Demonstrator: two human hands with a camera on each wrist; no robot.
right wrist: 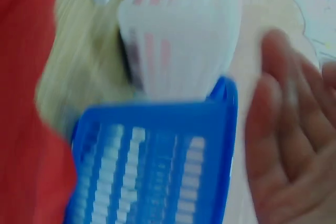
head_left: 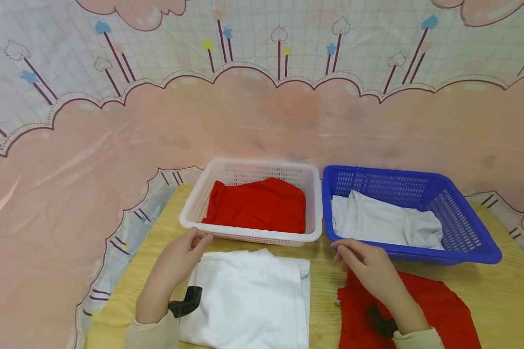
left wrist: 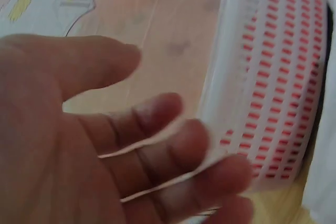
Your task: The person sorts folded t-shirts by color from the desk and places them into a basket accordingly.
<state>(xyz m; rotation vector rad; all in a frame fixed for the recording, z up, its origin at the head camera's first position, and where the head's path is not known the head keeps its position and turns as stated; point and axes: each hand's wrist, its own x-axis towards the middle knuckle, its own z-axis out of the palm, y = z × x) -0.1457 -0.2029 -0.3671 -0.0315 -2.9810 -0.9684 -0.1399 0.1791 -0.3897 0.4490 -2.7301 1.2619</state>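
Observation:
My left hand is above the near left corner of the white basket, its fingers loosely bent with nothing held. In the left wrist view the same hand shows spread, relaxed fingers beside the basket wall. A folded white cloth lies below and right of it. My right hand hovers at the near left rim of the blue basket, over a red cloth, which it partly hides. No object shows in the right hand in the right wrist view, where its fingers are loosely extended and blurred.
The white basket holds a folded red cloth. Close to its right stands the blue basket with a folded white cloth inside. Both stand at the back of the wooden table, before a patterned curtain.

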